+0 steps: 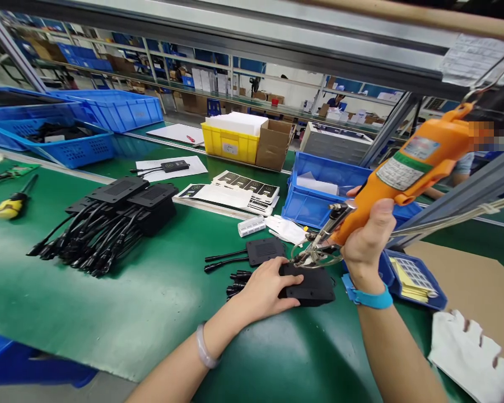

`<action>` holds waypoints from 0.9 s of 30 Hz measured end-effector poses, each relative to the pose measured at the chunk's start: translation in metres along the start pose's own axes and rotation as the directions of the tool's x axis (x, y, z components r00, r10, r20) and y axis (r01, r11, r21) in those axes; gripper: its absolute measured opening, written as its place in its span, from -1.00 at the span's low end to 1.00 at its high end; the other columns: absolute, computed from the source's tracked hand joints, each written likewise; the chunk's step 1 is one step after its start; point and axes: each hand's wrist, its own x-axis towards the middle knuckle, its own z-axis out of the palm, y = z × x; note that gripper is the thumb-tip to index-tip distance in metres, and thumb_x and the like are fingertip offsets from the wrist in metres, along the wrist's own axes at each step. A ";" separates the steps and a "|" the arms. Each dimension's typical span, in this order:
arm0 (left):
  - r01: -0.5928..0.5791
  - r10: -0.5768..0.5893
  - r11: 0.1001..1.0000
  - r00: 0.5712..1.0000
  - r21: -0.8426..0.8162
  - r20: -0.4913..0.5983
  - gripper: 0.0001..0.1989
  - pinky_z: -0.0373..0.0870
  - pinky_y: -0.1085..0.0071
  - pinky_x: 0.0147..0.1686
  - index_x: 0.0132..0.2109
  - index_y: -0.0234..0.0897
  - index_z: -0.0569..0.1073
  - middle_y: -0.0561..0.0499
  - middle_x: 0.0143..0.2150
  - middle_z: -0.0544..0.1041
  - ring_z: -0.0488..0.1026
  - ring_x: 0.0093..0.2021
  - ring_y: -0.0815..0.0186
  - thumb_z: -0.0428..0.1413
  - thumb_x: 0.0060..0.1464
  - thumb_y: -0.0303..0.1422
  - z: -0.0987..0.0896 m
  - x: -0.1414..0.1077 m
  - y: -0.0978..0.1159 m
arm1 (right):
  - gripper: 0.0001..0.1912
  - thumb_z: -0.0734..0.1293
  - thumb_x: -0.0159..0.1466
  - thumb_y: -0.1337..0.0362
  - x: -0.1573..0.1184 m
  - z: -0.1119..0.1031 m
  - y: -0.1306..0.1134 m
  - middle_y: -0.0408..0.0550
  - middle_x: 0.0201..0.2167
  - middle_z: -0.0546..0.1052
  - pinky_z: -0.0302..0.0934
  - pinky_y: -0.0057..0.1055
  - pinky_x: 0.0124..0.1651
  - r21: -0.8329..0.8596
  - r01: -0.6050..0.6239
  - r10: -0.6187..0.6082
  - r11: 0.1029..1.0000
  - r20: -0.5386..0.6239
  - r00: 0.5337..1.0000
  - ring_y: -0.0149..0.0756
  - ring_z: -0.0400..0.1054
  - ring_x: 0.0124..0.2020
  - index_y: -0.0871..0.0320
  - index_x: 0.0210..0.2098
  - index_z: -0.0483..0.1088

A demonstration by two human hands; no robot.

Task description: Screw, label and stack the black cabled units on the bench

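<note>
My right hand [372, 238] is wrapped round an orange electric screwdriver [397, 168] that hangs from a hook above. Its metal tip points down and left onto a black plastic box [313, 285] on the green bench. My left hand [271, 288] grips that box from its left side, thumb and fingers over the top. Black cable plugs [237, 282] stick out left of the box, partly behind my wrist. Just behind it lies another black box with two cables [264, 252]. Whether a screw sits under the tip cannot be made out.
Stacked black boxes with cables [126, 196] lie to the left, beside a yellow-black screwdriver [14, 204]. A blue bin [302, 196], label sheets [247, 190] and a yellow bin [224, 140] stand behind. A white glove [466, 352] lies at right, near a metal post [386, 129].
</note>
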 end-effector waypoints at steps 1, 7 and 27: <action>0.002 -0.002 1.000 1.000 0.003 0.002 -0.46 0.38 0.00 0.12 0.16 -0.07 0.50 -0.23 0.17 0.34 0.39 0.15 -0.09 0.33 0.03 -0.13 0.000 0.000 0.000 | -0.48 0.19 0.27 -0.19 -0.001 0.000 -0.002 -0.18 -0.63 0.35 0.10 -0.47 -0.71 -0.011 0.015 -0.015 1.000 -0.001 1.000 -0.43 0.21 -0.70 0.12 -0.38 0.46; 0.004 -0.004 1.000 1.000 0.007 0.012 -0.47 0.40 0.03 0.09 0.16 -0.09 0.51 -0.22 0.14 0.34 0.41 0.12 -0.06 0.31 0.04 -0.12 -0.003 -0.002 0.003 | -0.53 0.16 0.33 -0.09 0.010 -0.004 -0.039 -0.19 -0.65 0.33 0.09 -0.48 -0.69 0.010 0.143 -0.142 0.990 -0.043 0.989 -0.45 0.18 -0.70 0.10 -0.34 0.53; -0.012 0.011 0.999 1.000 -0.030 -0.012 -0.53 0.43 0.08 0.05 0.09 -0.17 0.54 -0.20 0.12 0.32 0.44 0.05 -0.02 0.31 0.05 -0.14 -0.002 -0.001 0.002 | -0.50 0.17 0.32 -0.14 -0.018 -0.019 -0.041 -0.15 -0.60 0.38 0.29 -0.41 -0.59 -0.054 -0.048 0.046 0.997 -0.048 0.998 -0.35 0.33 -0.60 0.13 -0.34 0.50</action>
